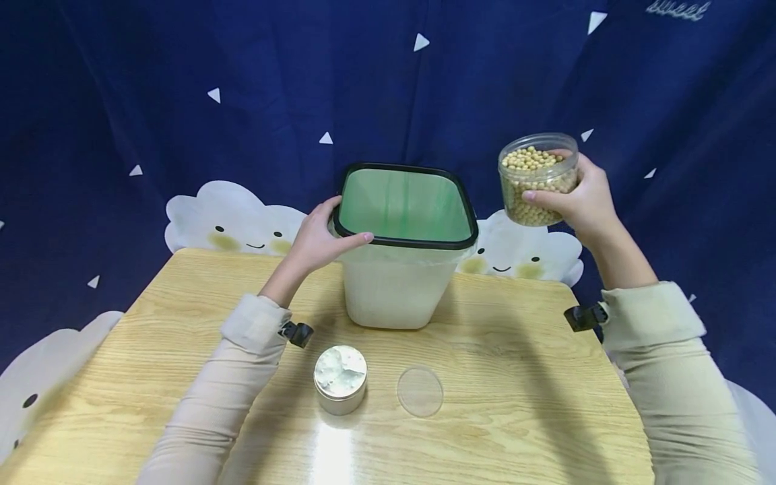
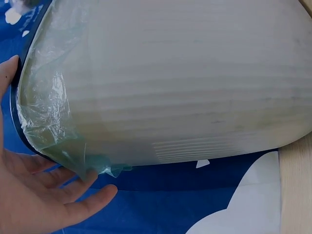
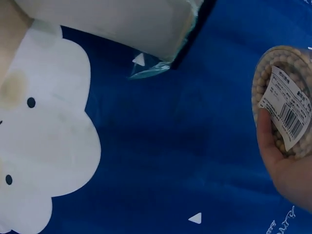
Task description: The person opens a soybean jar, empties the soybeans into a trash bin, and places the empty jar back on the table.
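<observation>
A pale trash bin [image 1: 394, 289] with a black rim and a green liner stands at the table's back edge. My left hand [image 1: 315, 236] holds its left front corner, thumb on the rim; in the left wrist view the other fingers lie along the outside by the crumpled liner [image 2: 51, 112]. Off to the right, my right hand [image 1: 585, 202] grips a clear plastic jar [image 1: 533, 195] of dried soybeans [image 1: 527, 159], raised and tilted slightly, with its top uncovered. The right wrist view shows a barcode label [image 3: 287, 109] on the jar's base.
Near the front of the wooden table [image 1: 497, 417] stands a small round silver-white tin [image 1: 341, 380]. A clear round lid [image 1: 420, 391] lies flat to its right. Behind the table hangs a dark blue curtain [image 1: 273, 81] with white triangles and smiling clouds.
</observation>
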`<state>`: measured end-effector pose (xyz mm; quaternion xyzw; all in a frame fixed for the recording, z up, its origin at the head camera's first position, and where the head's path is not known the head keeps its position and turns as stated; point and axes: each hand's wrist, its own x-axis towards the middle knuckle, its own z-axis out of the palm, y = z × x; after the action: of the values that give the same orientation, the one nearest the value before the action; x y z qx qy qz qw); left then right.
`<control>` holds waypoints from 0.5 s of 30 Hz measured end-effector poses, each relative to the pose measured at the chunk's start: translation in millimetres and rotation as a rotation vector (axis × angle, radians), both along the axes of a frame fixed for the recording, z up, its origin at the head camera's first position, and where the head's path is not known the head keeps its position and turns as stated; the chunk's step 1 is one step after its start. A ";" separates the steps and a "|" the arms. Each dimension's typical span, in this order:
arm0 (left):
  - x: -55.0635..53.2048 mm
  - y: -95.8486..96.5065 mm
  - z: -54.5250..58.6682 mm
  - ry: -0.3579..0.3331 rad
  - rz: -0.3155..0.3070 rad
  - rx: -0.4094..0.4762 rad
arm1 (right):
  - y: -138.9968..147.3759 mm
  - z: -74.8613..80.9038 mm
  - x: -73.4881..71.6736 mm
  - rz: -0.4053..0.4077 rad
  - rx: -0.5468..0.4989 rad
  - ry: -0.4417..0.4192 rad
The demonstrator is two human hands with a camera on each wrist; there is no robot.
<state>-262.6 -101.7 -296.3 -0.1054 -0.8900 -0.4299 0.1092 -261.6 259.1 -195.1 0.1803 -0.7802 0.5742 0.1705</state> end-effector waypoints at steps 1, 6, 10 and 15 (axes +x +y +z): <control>-0.1 -0.1 -0.3 0.002 0.001 0.001 | -1.6 3.3 -1.9 -0.007 0.014 -0.004; -0.1 0.4 -1.4 0.006 -0.003 0.015 | -10.9 13.1 -11.2 -0.066 0.158 -0.011; -0.4 0.8 -2.1 0.003 0.000 0.026 | -19.0 15.4 -19.6 -0.126 0.335 -0.015; -0.1 1.3 -2.9 0.006 0.001 0.038 | -28.5 19.1 -26.5 -0.159 0.538 -0.006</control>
<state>-262.7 -100.4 -299.2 -0.1041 -0.8813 -0.4466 0.1140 -288.1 230.6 -176.0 0.1555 -0.9168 0.3318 0.1588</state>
